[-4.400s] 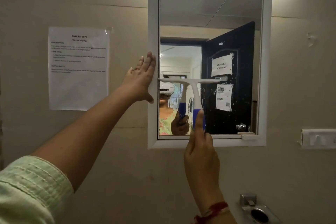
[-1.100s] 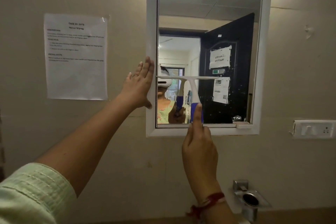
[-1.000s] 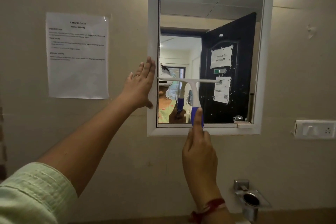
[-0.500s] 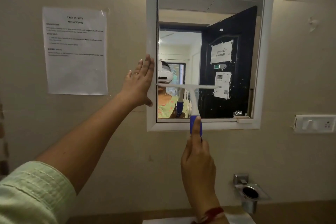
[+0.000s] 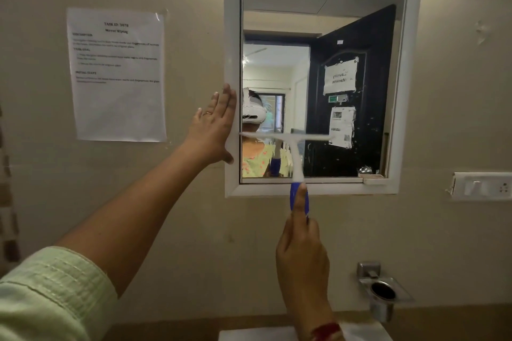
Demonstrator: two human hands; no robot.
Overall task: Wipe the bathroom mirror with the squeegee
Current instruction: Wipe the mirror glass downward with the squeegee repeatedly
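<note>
Right hand (image 5: 302,255) closed round blue grip of squeegee (image 5: 295,158), forefinger laid up the handle; left hand (image 5: 214,130) open, flat, holding nothing, palm braced on left edge of mirror frame (image 5: 232,63). Left to right: printed sheet (image 5: 117,75) taped to matt beige wall; white frame; glass of mirror (image 5: 318,8); switch plate (image 5: 482,185). Blade lies horizontal across lower left of glass, left tip at frame's inner edge, stem running straight down to the grip below the bottom edge. Hard white plastic, T-shaped. Water specks show on right half of glass. Judgement: pull continues downward toward bottom edge; right half likely still needs a pass.
</note>
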